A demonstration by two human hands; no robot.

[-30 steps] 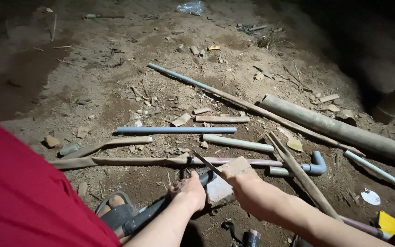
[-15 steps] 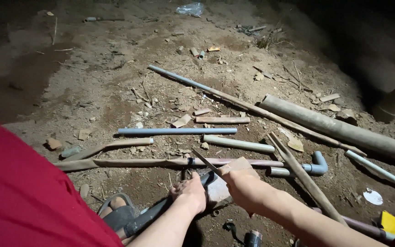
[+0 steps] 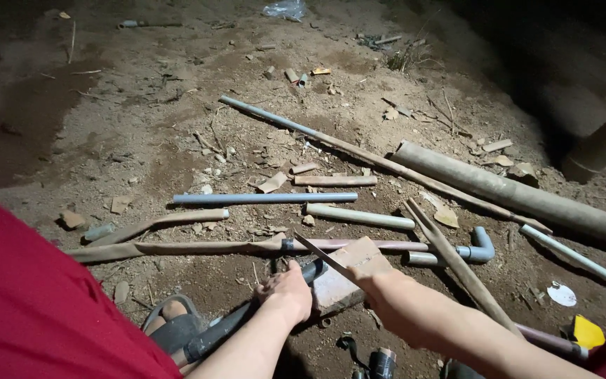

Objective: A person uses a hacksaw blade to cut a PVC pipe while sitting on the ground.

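My left hand [image 3: 287, 291] grips a dark grey pipe [image 3: 226, 328] that runs from my sandalled foot [image 3: 173, 324] up onto a pale brick [image 3: 351, 261] on the dirt. My right hand [image 3: 372, 279] holds a thin flat saw blade [image 3: 320, 254] that slants up and to the left over the brick, just above the pipe's end. Both hands are close together at the brick. Whether the blade touches the pipe is not visible.
Beyond the brick lie a long brownish pipe [image 3: 198, 248], a grey pipe [image 3: 264, 198], a pale short pipe [image 3: 359, 216], an elbow fitting [image 3: 482, 245] and a thick tan tube [image 3: 513, 193]. A wooden stick [image 3: 457, 267] runs to the right. Rubble and scraps cover the ground.
My right hand and the blade have shifted slightly towards me over the brick. My left hand stays on the dark pipe.
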